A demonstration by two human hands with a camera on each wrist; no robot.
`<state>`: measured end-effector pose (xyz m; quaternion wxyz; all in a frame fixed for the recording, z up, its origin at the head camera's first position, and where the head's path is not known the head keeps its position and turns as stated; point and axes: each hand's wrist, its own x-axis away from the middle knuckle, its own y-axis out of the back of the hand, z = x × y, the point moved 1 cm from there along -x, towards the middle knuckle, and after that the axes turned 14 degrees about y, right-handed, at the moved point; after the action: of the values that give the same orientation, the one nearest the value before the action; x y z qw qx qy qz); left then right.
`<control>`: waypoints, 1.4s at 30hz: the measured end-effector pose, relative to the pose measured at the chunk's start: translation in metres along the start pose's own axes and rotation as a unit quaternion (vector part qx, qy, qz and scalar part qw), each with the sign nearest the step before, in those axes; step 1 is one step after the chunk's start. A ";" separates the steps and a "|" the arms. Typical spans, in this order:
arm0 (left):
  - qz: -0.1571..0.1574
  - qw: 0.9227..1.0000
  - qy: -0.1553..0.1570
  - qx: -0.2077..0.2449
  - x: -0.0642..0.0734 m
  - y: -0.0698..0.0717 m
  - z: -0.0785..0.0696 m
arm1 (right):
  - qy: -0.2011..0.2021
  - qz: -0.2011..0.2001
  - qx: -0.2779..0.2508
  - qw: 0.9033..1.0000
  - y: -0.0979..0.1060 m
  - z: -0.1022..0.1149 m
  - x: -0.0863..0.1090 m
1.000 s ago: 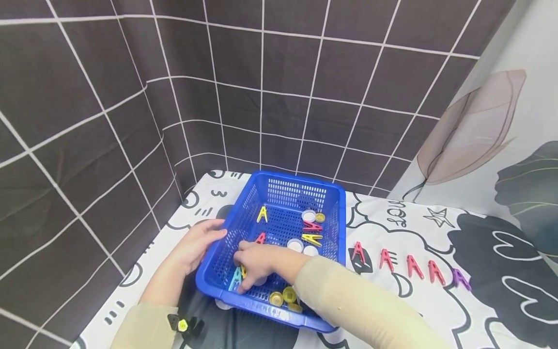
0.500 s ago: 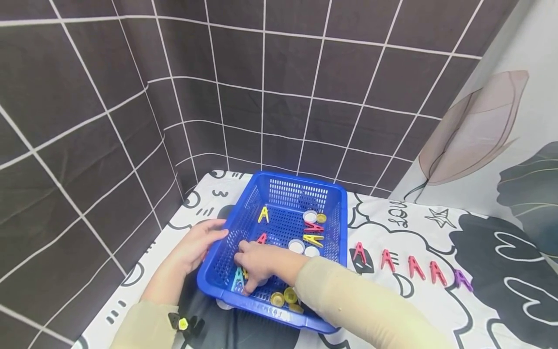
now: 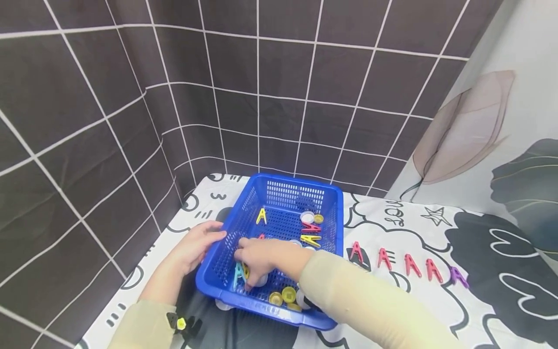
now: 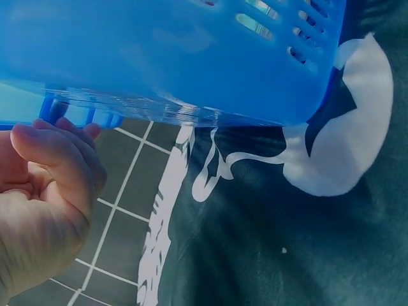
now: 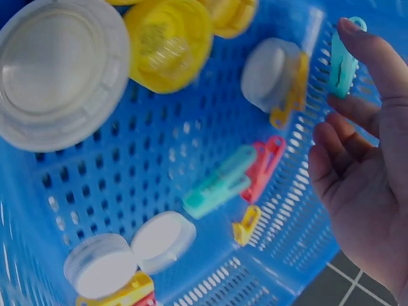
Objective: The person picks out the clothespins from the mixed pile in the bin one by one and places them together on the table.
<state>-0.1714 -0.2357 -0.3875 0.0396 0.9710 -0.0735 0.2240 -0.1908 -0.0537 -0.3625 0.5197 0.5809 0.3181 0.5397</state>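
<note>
Shifted slightly since half a second ago, a turquoise plastic clothespin (image 5: 348, 58) sits pinched between the thumb and fingers of my right hand (image 3: 255, 259), low inside a blue perforated plastic basket (image 3: 261, 308). A yellow clothespin (image 5: 294, 95) and a translucent round lid (image 5: 264, 75) crowd close. My left hand (image 3: 201, 246) touches the rim, its grip unclear. Four red clothespins (image 3: 411, 265) lie outside, to the right.

A blue basket (image 3: 301, 181) stands on a black-and-white patterned cloth (image 3: 418, 225). The left hand (image 3: 201, 243) rests at its left side; the right hand (image 3: 258, 257) reaches inside, its fingers at a turquoise clothespin (image 3: 237, 275). Yellow caps (image 3: 288, 294) lie near the front, a yellow clothespin (image 3: 261, 216) toward the back. To the right, four red clothespins (image 3: 411, 264) form a row ending in a purple clothespin (image 3: 457, 275).
</note>
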 end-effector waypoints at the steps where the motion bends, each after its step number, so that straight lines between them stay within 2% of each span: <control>1: -0.001 1.000 0.001 -0.004 0.000 0.000 0.000 | -0.001 0.000 -0.007 1.000 0.003 0.000 0.003; 6: -0.005 1.000 0.008 -0.012 0.002 -0.001 -0.001 | -0.003 -0.003 -0.022 1.000 0.019 -0.003 0.015; 11: -0.008 1.000 0.009 -0.011 0.003 -0.001 -0.002 | -0.006 -0.005 -0.012 1.000 0.036 -0.006 0.032; 17: -0.013 1.000 0.011 -0.017 0.002 0.000 -0.003 | -0.046 -0.012 -0.027 0.999 0.048 -0.012 0.063; 21: -0.014 1.000 0.011 -0.013 0.003 0.000 -0.003 | -0.074 -0.033 -0.041 0.996 0.052 -0.018 0.088; 26: -0.010 1.000 0.013 -0.012 0.003 0.001 -0.003 | -0.082 -0.063 -0.053 0.993 0.049 -0.024 0.121; 33: -0.007 1.000 0.011 -0.024 0.005 0.002 -0.003 | -0.084 -0.092 -0.068 0.990 0.033 -0.032 0.159; 42: 0.010 1.000 0.015 -0.026 0.007 0.001 -0.005 | -0.138 -0.128 -0.116 0.975 0.021 -0.039 0.206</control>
<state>-0.1670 -0.2372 -0.3800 0.0636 0.9654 -0.0880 0.2371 -0.1876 0.1427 -0.2859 0.6872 0.5402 0.2505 0.4162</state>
